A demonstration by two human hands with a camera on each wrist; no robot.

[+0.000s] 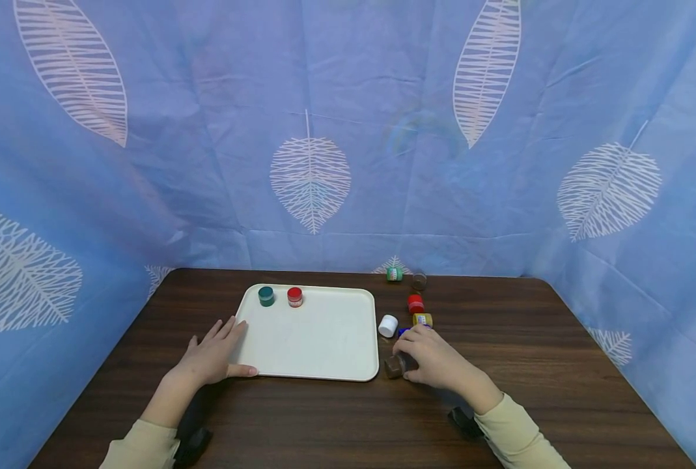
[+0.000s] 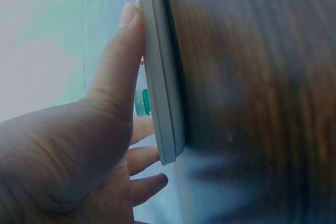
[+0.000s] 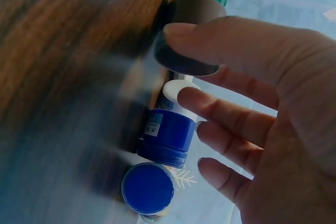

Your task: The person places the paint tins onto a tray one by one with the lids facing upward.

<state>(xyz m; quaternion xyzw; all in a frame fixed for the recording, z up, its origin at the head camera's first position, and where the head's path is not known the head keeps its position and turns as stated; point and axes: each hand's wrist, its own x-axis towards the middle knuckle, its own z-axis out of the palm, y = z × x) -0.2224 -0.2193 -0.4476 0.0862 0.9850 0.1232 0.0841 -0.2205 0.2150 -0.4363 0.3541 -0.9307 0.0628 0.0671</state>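
Observation:
My right hand (image 1: 432,358) pinches a brown paint jar (image 1: 393,366) just off the tray's right side. In the right wrist view the thumb presses on this jar (image 3: 194,11), and the index finger goes behind it. The other fingers stay off it, near a blue jar (image 3: 170,132) and a white jar (image 1: 388,326). At the left end of the white tray (image 1: 318,345), my left hand (image 1: 213,355) rests with spread fingers, thumb along the near edge. On the tray's far left part stand a dark green jar (image 1: 266,297) and a red jar (image 1: 295,298).
Beyond my right hand, more small jars form a loose line toward the back: a yellow one (image 1: 422,320), another red one (image 1: 415,303), a dark one (image 1: 419,281) and a light green one (image 1: 394,273). Blue leaf-patterned cloth (image 1: 383,195) hangs behind the wooden table (image 1: 324,423).

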